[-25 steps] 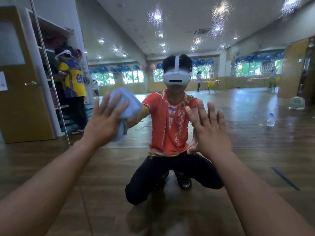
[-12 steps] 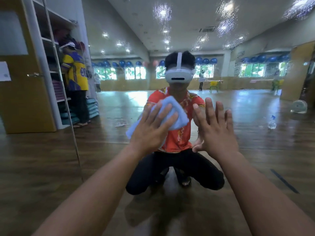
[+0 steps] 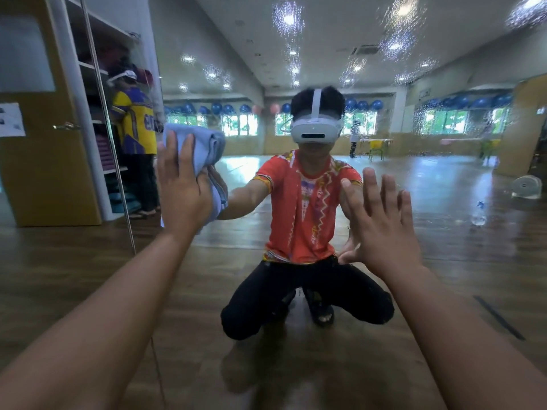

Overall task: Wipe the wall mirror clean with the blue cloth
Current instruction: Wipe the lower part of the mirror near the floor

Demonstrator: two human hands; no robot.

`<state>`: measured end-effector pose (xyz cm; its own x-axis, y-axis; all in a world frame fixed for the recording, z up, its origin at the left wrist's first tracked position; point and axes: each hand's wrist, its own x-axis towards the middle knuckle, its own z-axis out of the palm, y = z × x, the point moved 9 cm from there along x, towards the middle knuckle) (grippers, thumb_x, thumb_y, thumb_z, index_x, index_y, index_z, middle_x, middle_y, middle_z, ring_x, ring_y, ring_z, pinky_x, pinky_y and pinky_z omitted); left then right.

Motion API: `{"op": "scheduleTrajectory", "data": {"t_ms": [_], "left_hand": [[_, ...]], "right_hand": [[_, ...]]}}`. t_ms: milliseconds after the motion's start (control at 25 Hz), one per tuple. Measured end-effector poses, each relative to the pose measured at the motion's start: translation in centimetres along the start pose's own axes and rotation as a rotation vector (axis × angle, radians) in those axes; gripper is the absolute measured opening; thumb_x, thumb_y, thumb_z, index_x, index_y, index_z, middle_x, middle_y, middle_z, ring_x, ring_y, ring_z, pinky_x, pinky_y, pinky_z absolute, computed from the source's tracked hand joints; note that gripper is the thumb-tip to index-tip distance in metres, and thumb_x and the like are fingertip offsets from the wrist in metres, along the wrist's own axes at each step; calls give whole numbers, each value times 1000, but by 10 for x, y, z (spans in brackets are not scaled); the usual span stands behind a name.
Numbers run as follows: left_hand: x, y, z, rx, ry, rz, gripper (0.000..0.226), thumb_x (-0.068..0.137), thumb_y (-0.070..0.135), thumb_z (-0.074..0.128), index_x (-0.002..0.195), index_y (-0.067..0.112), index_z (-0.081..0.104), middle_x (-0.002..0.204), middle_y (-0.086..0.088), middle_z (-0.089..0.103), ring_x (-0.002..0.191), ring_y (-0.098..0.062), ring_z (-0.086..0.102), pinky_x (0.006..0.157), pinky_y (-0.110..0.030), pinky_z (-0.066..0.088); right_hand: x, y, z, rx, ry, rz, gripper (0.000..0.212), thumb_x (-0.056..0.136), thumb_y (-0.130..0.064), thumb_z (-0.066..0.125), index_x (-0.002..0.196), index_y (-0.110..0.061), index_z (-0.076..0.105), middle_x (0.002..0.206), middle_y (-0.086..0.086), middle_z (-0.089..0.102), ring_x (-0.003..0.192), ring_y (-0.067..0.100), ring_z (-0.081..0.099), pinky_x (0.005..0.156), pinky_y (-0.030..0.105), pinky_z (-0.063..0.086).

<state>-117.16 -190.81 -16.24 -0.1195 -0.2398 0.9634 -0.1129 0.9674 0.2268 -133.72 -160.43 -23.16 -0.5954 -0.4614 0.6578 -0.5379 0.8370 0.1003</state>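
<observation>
Exercise hall: full wall mirror (image 3: 325,39), wood floor (image 3: 266,389), blue exercise balls (image 3: 364,104) lining windows, mats (image 3: 109,152) stacked on shelves (image 3: 100,22).

Bright, even indoor light, ceiling lamps (image 3: 288,19) glaring through speckles on the mirror (image 3: 414,54), daylight from far windows (image 3: 239,124), sheen on wooden floor (image 3: 444,184), left hand (image 3: 180,187) motion-blurred, wide-angle bending at the edges, near forearms (image 3: 88,335) stretched.
</observation>
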Motion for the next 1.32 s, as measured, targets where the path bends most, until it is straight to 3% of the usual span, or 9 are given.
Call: {"op": "scheduleTrajectory", "data": {"t_ms": [200, 360, 440, 600, 800, 920, 1040, 1320], "left_hand": [[-7, 1, 6, 73, 52, -19, 58, 99, 18, 48, 154, 16, 31, 165, -12, 19, 153, -35, 14, 125, -37, 7], [-10, 0, 8, 89, 37, 5, 61, 95, 14, 51, 153, 14, 33, 164, -14, 22, 152, -37, 15, 124, -46, 14], [-14, -5, 10, 102, 22, 31, 66, 91, 12, 54, 153, 17, 32, 164, -14, 24, 152, -36, 16, 123, -51, 18], [-36, -21, 11, 108, -31, 73, 73, 87, 8, 57, 152, 21, 28, 164, -13, 23, 152, -35, 16, 122, -52, 19], [-43, -33, 9, 111, -32, 86, 66, 87, 13, 52, 149, 22, 34, 161, -9, 24, 150, -35, 20, 120, -58, 21], [-50, -55, 5, 83, 23, -150, 61, 91, 22, 44, 151, 22, 33, 164, -9, 25, 152, -31, 19, 123, -51, 11], [-82, -94, 0, -32, 105, -479, 58, 97, 29, 37, 153, 19, 32, 165, -8, 20, 153, -28, 17, 123, -56, 13], [-149, -127, 0, -83, 130, -649, 56, 101, 20, 44, 155, 12, 29, 166, -12, 15, 153, -33, 13, 123, -50, 9]], "right_hand": [[-4, -1, -4, 21, 84, -44, 151, 54, -68, 88, 162, -31, -10, 168, 8, -24, 153, 35, -27, 122, 59, -10], [-14, -37, -15, 50, 272, -108, 121, 65, -62, 83, 163, -23, 23, 171, 15, 4, 157, 39, 2, 124, 60, 11], [-16, -76, -12, 52, 301, -176, 116, 66, -58, 85, 161, -22, 29, 170, 15, 8, 156, 40, 7, 122, 61, 15], [-19, -145, 12, 41, 247, -284, 133, 51, -59, 93, 161, -23, 27, 170, 17, 5, 155, 44, 5, 120, 64, 17], [-16, -167, 40, -3, 176, -256, 155, 35, -65, 95, 163, -28, 15, 169, 21, -2, 154, 48, -5, 121, 68, 10], [-14, -168, 43, -49, 161, -253, 159, 36, -67, 93, 163, -29, 6, 169, 21, -5, 154, 48, -8, 122, 67, 4], [-14, -168, 47, -91, 144, -241, 156, 42, -70, 90, 164, -29, 2, 168, 22, -10, 153, 49, -11, 122, 67, -1], [-11, -165, 54, -123, 121, -241, 141, 56, -80, 73, 163, -30, -4, 167, 19, -20, 150, 46, -25, 120, 63, -14]]}}
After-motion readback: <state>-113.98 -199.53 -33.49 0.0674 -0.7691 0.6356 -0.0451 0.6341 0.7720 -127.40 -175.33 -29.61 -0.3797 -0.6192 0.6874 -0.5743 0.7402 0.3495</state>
